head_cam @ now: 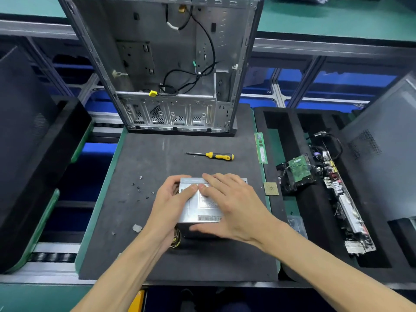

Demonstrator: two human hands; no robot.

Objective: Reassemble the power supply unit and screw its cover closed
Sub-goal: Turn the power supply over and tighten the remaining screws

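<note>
- The silver metal power supply box (203, 207) sits near the middle of the dark grey foam mat (157, 158), close to you.
- Your left hand (173, 203) is on the box's left side. Its fingers are curled over the top left edge and its thumb lies flat on the lid.
- Your right hand (231, 206) lies flat on the lid with its fingers straight and spread. Its thumb runs along the near edge of the box.
- The tips of your left thumb and a right finger meet on top of the lid.
- A bundle of yellow and black wires (176, 239) peeks out from under your left wrist, at the near left corner of the box.
- The screwdriver with a yellow and black handle (211, 155) lies on the mat beyond the box, apart from both hands. Its tip points left.
- Some tiny dark screws (140, 188) are scattered on the mat to the left of the box.
- A small square gold chip (270, 188) lies at the right edge of the mat.
- A long green memory stick (261, 148) lies farther back along that same edge.
- The open grey metal computer case (166, 64) stands at the far end of the mat.
- A green circuit board (300, 168) rests in the black foam tray (283, 131) on the right.
</note>
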